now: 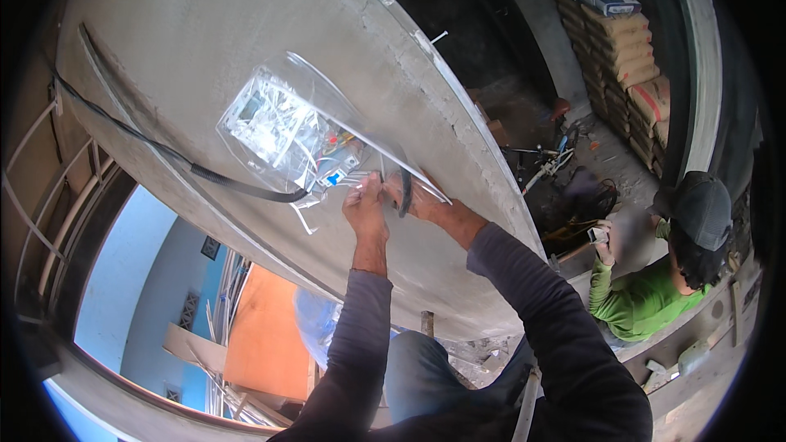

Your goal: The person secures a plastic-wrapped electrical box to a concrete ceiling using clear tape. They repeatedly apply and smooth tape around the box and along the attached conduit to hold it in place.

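Plastic-wrapped box (260,115): set against the grey plastered wall (196,24), toward ten o'clock from the middle of the view; tilted, shiny, loosely covered in clear plastic.

Coloured wires (334,143): bunched at the box's four o'clock end, red and yellow among them; out in the open, not tucked away.

Blue piece (332,178): lodged just below the coloured wires, near the left hand; too small to identify.

Done, by judgement: box in place; corrugated conduit (246,191) brought in from nine o'clock and reaching the box's six o'clock side; wires drawn out within reach.

Left, by judgement: wiring apparently unfinished, probably somewhere midway; any joints too small to make out.

Left hand (366,209): raised near the middle of the view, fingers bunched with hardly any gap, apparently pinching the grey wires (354,178) leading out from the box.

Right hand (417,198): just beside the left, toward three o'clock, fingers curled inward; crossed in front by a black cable loop (403,184); impossible to tell whether gripping or merely touching, fingertips being hidden.

Co-worker (643,299): well apart, toward four o'clock; green-sleeved, dark-capped, holding a small pale object (599,235).

Bags (626,49): stacked high beyond the doorway, toward two o'clock.
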Motion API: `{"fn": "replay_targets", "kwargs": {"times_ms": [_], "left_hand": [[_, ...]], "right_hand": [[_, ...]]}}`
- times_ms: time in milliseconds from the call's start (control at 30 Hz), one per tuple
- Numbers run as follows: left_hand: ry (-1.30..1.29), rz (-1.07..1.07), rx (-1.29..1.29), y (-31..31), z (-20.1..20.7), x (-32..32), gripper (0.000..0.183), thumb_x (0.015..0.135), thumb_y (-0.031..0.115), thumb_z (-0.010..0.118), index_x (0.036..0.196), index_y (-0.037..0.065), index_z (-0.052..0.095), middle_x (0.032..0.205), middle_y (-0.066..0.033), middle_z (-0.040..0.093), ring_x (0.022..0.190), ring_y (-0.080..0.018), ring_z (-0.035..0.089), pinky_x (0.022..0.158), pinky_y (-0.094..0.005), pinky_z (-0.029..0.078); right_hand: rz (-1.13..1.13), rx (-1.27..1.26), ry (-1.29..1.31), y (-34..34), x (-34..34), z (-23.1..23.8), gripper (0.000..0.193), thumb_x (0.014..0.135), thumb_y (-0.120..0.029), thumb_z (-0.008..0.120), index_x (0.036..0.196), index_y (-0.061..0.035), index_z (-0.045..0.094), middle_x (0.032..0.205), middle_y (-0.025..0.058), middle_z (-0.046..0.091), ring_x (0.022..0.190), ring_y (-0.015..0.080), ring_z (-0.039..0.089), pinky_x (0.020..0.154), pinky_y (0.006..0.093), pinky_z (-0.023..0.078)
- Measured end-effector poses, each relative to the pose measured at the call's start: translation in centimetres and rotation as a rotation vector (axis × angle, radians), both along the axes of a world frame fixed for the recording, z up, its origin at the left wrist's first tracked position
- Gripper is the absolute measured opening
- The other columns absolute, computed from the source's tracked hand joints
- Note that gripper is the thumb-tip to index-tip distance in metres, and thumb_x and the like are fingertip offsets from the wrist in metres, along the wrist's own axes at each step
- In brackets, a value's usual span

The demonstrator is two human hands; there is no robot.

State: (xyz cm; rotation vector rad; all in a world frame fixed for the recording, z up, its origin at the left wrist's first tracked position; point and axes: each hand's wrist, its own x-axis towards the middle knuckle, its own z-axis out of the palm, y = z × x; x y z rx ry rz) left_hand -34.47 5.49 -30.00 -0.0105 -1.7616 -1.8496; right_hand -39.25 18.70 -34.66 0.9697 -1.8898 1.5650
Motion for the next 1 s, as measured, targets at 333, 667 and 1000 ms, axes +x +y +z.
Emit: {"fn": "replay_targets", "kwargs": {"times_ms": [333, 667, 1000], "left_hand": [[-0.103, -0.167, -0.063, -1.7, 1.3, 1.1, 0.021, 0.097, 0.026, 0.078, 0.106, 0.008, 0.072, 0.096, 0.0021, 0.072, 0.085, -0.0072, 0.061, 0.077, -0.0259, 0.045], [0.016, -0.230, -0.229, -2.9, 1.3, -0.3, 0.019, 0.096, 0.017, 0.077, 0.101, -0.001, 0.072, 0.091, -0.0079, 0.074, 0.077, -0.0121, 0.065, 0.071, -0.0286, 0.052], [-0.118, -0.433, -0.162, -4.5, 2.3, -0.5, 0.022, 0.096, 0.023, 0.077, 0.101, 0.002, 0.073, 0.091, -0.0021, 0.072, 0.075, -0.0092, 0.062, 0.068, -0.0272, 0.050]], "right_hand": [[0.308, 0.184, -0.280, 0.4, -0.4, 2.3, 0.049, 0.102, -0.047, 0.057, 0.083, -0.0039, 0.068, 0.072, 0.0067, 0.064, 0.073, 0.0206, 0.063, 0.072, 0.0376, 0.051], [0.257, -0.201, -0.796, 0.0, 2.9, 0.3, 0.041, 0.094, -0.049, 0.072, 0.091, -0.0079, 0.075, 0.069, -0.0025, 0.059, 0.065, 0.0119, 0.053, 0.062, 0.0290, 0.042], [0.196, -0.625, -0.764, -3.6, 19.8, 2.6, 0.025, 0.106, -0.027, 0.063, 0.108, -0.0037, 0.069, 0.088, 0.0038, 0.069, 0.068, 0.0090, 0.062, 0.056, 0.0231, 0.049]]}}
